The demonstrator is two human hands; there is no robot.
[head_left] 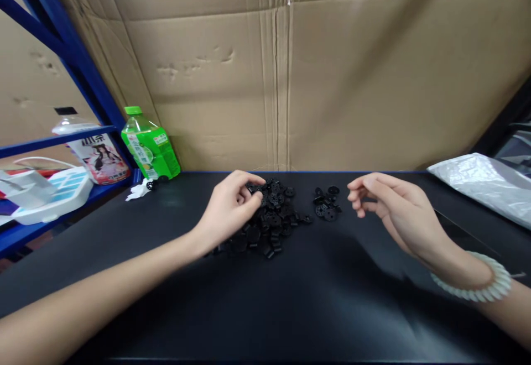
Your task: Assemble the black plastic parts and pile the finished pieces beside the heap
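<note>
A large heap of small black plastic parts [271, 218] lies on the black table [257, 309]. My left hand [232, 204] is at the upper left side of this heap, thumb and fingers apart, with nothing visible held between them. Right of the heap sits a smaller group of black round parts [327, 204]. My right hand [394, 204], with a pale beaded bracelet on its wrist, hovers to the right of that group. Its fingers are curled and its thumb lies against the index finger; whatever may be between them is hidden or too small to name.
A green bottle [151, 146] stands at the back left, beside white crumpled tissue [140, 189]. Left of it, a blue shelf [58, 139] holds another bottle [99, 152] and a white power strip [58, 196]. A plastic bag [481, 182] lies at right. Cardboard [207, 88] rises behind.
</note>
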